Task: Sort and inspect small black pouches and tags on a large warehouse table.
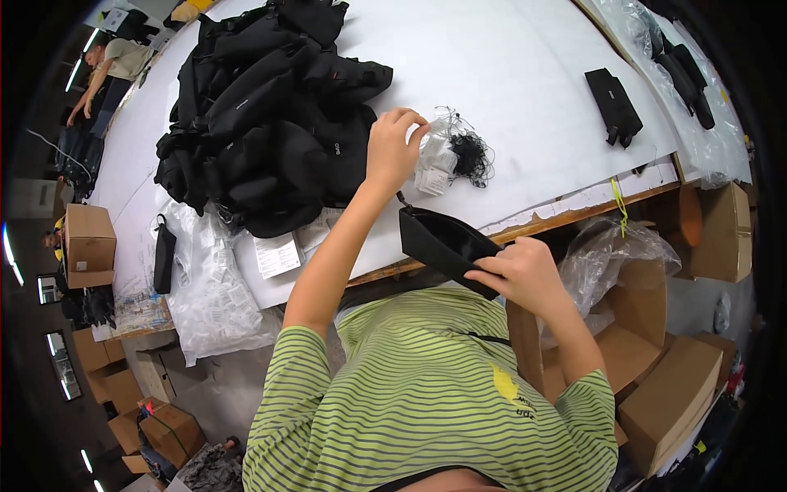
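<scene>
Open at its top, a black fabric pouch (438, 243) hangs over the table's front edge, its corner gripped by my right hand (525, 275). My left hand (398, 148) is raised over the table with fingers curled together in a pinch; whatever they hold, if anything, I cannot make out. Just right of those fingertips lies a small heap of white tags (433, 179) with a tangle of black strings (470, 157). A large pile of black pouches (262, 123) is heaped beyond and to the left of my left hand.
On the white table (508, 74), one black pouch (613, 107) lies at the right. Printed paper slips (277, 255) and a clear bag of labels (209, 287) lie front left. Cardboard boxes (672, 394) stand at my right. Another person (119, 70) works far left.
</scene>
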